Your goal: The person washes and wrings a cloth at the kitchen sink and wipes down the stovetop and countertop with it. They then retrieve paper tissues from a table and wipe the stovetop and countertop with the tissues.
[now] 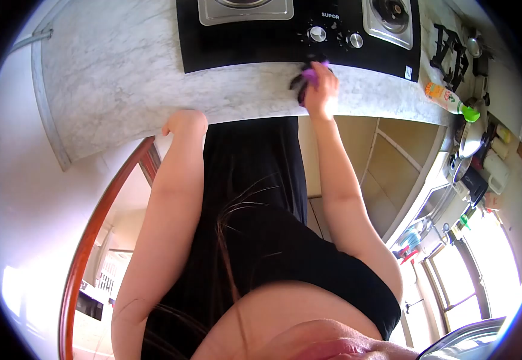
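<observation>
My right hand [323, 93] is closed around a bunched purple-and-black cloth [311, 77], slightly blurred. It presses the cloth onto the marbled countertop [243, 90], just in front of the black gas stove [243, 51]. My left hand [187, 122] rests at the counter's front edge, to the left of my body. One fingertip of it shows, pointing left and down; the other fingers are hidden, and I see nothing held there.
The stove has two silver knobs [317, 34] and burners with metal trays [387, 21]. An orange-labelled bottle with a green cap [444, 98] lies towards the right end of the counter, near black racks [450, 54]. Utensils and containers crowd the far right.
</observation>
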The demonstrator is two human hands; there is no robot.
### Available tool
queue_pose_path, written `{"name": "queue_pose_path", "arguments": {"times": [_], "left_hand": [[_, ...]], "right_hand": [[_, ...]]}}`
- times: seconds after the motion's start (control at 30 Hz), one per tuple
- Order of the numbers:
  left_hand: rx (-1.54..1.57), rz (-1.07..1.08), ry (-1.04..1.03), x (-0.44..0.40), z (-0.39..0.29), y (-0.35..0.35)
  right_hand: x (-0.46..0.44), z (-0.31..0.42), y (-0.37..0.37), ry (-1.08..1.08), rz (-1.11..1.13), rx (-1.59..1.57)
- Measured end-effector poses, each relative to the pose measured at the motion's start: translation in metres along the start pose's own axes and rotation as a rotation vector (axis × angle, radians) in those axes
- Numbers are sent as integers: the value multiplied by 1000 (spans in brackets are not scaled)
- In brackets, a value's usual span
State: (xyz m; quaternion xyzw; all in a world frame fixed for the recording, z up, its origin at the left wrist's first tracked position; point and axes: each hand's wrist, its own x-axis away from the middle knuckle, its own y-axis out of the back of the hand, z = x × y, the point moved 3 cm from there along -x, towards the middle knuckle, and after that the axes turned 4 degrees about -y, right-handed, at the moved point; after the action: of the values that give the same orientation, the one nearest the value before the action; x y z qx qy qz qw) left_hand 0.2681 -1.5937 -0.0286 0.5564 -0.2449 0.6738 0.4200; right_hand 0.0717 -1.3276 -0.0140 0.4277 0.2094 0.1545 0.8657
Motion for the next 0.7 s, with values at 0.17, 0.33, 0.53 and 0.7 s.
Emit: {"name": "queue_pose_path", "arguments": {"times": [0.17, 0.33, 0.53, 0.7], "left_hand": [[-28, -25, -31, -3, 1, -4], [-70, 73, -7, -14, 2, -2], [-31, 51, -9, 10, 4, 5], [21, 110, 46, -23, 7, -12]], "right_hand": [[-63, 7, 24, -396, -410, -780], [-113, 37, -25, -34, -80, 243], [-122, 19, -34, 52, -1, 364], [-143, 34, -27, 25, 97, 442]]}}
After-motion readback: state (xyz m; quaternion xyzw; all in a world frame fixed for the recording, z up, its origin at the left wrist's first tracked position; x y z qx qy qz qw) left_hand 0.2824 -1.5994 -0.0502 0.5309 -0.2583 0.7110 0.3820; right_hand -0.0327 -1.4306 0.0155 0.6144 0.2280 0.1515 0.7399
